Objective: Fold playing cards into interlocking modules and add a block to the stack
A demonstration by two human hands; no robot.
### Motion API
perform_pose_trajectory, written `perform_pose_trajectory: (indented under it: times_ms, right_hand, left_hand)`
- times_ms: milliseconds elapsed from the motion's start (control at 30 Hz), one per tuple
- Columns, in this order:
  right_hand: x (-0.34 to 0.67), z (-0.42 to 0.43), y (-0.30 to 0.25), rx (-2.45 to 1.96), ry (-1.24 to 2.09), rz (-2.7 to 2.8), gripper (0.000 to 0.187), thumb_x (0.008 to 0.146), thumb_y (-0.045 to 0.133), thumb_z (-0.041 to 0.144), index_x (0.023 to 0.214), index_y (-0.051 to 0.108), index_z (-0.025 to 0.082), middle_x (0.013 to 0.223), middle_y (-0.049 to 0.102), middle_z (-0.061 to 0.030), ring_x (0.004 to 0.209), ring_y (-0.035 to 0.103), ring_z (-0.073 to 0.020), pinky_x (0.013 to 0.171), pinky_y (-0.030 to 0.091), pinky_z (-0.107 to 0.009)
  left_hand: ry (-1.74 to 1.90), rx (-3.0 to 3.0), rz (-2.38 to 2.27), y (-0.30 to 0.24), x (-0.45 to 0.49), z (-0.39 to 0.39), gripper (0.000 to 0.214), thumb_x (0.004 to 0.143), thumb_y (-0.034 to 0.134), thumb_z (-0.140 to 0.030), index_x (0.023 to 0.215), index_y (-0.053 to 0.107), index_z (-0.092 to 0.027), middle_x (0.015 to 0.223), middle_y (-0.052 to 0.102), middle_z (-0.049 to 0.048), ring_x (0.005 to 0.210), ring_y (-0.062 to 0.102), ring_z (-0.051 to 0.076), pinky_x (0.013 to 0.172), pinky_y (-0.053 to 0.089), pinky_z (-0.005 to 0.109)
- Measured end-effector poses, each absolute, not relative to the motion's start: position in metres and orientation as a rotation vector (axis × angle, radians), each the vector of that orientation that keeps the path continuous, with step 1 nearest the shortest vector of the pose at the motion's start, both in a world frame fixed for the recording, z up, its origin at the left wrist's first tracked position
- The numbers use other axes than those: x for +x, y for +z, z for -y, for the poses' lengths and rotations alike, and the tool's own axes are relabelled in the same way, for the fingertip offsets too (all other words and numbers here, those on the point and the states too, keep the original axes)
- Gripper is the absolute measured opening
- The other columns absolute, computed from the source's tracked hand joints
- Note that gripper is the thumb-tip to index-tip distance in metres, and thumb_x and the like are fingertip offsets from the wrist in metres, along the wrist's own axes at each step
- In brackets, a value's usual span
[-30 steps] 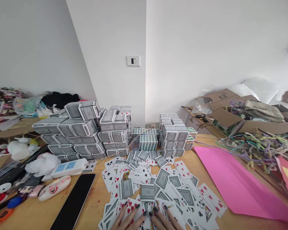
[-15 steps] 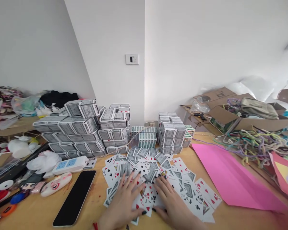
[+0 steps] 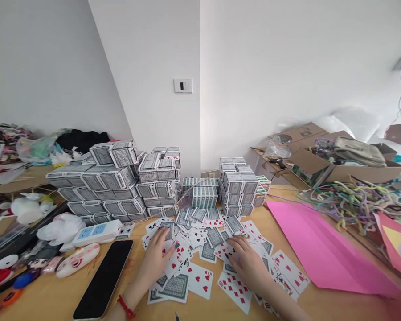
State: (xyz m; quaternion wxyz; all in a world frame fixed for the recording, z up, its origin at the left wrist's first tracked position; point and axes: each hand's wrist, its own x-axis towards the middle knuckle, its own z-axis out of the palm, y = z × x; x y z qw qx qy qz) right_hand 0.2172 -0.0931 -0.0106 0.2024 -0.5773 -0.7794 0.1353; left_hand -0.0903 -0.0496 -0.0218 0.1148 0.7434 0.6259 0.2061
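Loose playing cards (image 3: 175,287) lie spread on the table in front of me, some face up and some showing grey patterned backs. On the left part of the spread rests my left hand (image 3: 159,255), palm down, with thumb and fingers apart over the cards. My right hand (image 3: 247,263) lies on the right part, fingers stretched across other cards and hiding those beneath. Between the hands are a five of hearts (image 3: 200,280) and several face-down cards. Neither hand grips a card that I can see. A red cord bracelet (image 3: 126,306) circles my left wrist.
Behind the cards stand stacked card packs (image 3: 110,178) and more stacks (image 3: 239,185) to the right. A black phone (image 3: 103,281) and a white power strip (image 3: 98,231) lie left. Pink paper (image 3: 321,249), fuzzy craft stems (image 3: 341,205) and a cardboard box (image 3: 364,174) are right.
My hands have moved apart and away from me, the left to the left and the right to the right. Cards under them have shifted, and a gap of bare table shows between.
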Motion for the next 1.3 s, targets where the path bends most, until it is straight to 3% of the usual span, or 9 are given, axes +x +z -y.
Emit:
perform_pose_trajectory:
  times_ms: [133, 300, 500, 600, 700, 900, 1067, 1167, 1300]
  right_hand:
    - [0.189, 0.075, -0.010, -1.728, 0.343, 2.082, 0.048, 0.079, 0.044, 0.038, 0.122, 0.045, 0.017, 0.119, 0.054, -0.0107, 0.118, 0.040, -0.0267, 0.095, 0.038, -0.038]
    - [0.158, 0.058, -0.018, -1.857, 0.326, 2.050, 0.059, 0.073, 0.050, 0.035, 0.126, 0.041, 0.011, 0.121, 0.052, -0.0147, 0.118, 0.041, -0.0293, 0.097, 0.035, -0.038]
    - [0.162, 0.058, -0.012, -1.863, 0.441, 1.863, 0.055, 0.071, 0.050, 0.029, 0.123, 0.042, 0.015, 0.109, 0.059, -0.0133, 0.106, 0.052, -0.0281, 0.084, 0.042, -0.035]
    - [0.170, 0.053, -0.005, -1.863, 0.564, 1.659, 0.053, 0.070, 0.052, 0.032, 0.121, 0.045, 0.017, 0.106, 0.061, -0.0120, 0.096, 0.058, -0.0258, 0.076, 0.044, -0.031]
    - [0.175, 0.041, 0.003, -1.779, 0.666, 1.517, 0.048, 0.068, 0.054, 0.031, 0.114, 0.051, 0.017, 0.103, 0.063, -0.0112, 0.094, 0.059, -0.0251, 0.076, 0.043, -0.029]
    - [0.174, 0.016, 0.000, -1.647, 0.756, 1.169, 0.040, 0.065, 0.058, 0.038, 0.099, 0.058, 0.018, 0.093, 0.066, -0.0093, 0.069, 0.062, -0.0217, 0.061, 0.045, -0.029]
    - [0.165, 0.008, -0.020, -1.456, 0.750, 0.962, 0.050, 0.058, 0.066, 0.038, 0.102, 0.057, 0.016, 0.085, 0.066, -0.0072, 0.052, 0.057, -0.0160, 0.049, 0.042, -0.026]
    - [0.161, 0.008, -0.027, -1.323, 0.820, 0.923, 0.055, 0.057, 0.068, 0.039, 0.105, 0.056, 0.016, 0.073, 0.064, -0.0042, 0.048, 0.053, -0.0152, 0.044, 0.039, -0.026]
    - [0.154, 0.013, -0.027, -1.211, 0.871, 0.978, 0.060, 0.058, 0.069, 0.040, 0.111, 0.053, 0.016, 0.062, 0.058, 0.0002, 0.045, 0.046, -0.0129, 0.041, 0.037, -0.024]
  left_hand:
    - [0.653, 2.067, -2.057, -0.026, -0.084, 0.027, 0.050, 0.078, 0.042, -0.032, 0.122, 0.042, -0.008, 0.123, 0.051, 0.0168, 0.116, 0.046, 0.028, 0.095, 0.038, 0.039]
    - [0.659, 2.056, -2.131, -0.018, -0.079, 0.021, 0.049, 0.075, 0.046, -0.027, 0.121, 0.042, -0.011, 0.117, 0.056, 0.0146, 0.110, 0.050, 0.028, 0.090, 0.041, 0.038]
    - [0.793, 1.986, -2.134, 0.006, -0.078, 0.033, 0.051, 0.075, 0.047, -0.037, 0.122, 0.042, -0.016, 0.118, 0.056, 0.0129, 0.108, 0.051, 0.029, 0.084, 0.043, 0.038]
    - [0.857, 1.883, -2.052, 0.019, -0.068, 0.036, 0.056, 0.076, 0.046, -0.045, 0.126, 0.039, -0.021, 0.122, 0.053, 0.0111, 0.109, 0.052, 0.029, 0.078, 0.047, 0.037]
    - [0.902, 1.936, -1.858, 0.024, -0.045, 0.032, 0.057, 0.076, 0.046, -0.046, 0.128, 0.038, -0.023, 0.128, 0.048, 0.0098, 0.116, 0.046, 0.029, 0.085, 0.045, 0.039]
    - [0.906, 2.001, -1.638, 0.005, 0.010, 0.004, 0.053, 0.077, 0.047, -0.039, 0.127, 0.040, -0.023, 0.135, 0.041, 0.0088, 0.124, 0.036, 0.028, 0.096, 0.038, 0.043]
    - [0.988, 1.982, -1.580, -0.019, 0.031, -0.008, 0.045, 0.077, 0.045, -0.028, 0.123, 0.046, -0.024, 0.142, 0.031, 0.0079, 0.124, 0.037, 0.029, 0.092, 0.041, 0.045]
    - [1.135, 1.901, -1.545, -0.022, 0.036, 0.001, 0.037, 0.081, 0.040, -0.032, 0.116, 0.052, -0.027, 0.136, 0.039, 0.0065, 0.124, 0.036, 0.029, 0.091, 0.042, 0.045]
    - [1.243, 1.531, -1.435, -0.014, 0.040, 0.017, 0.043, 0.082, 0.039, -0.042, 0.117, 0.052, -0.020, 0.109, 0.059, 0.0127, 0.100, 0.056, 0.026, 0.080, 0.048, 0.038]
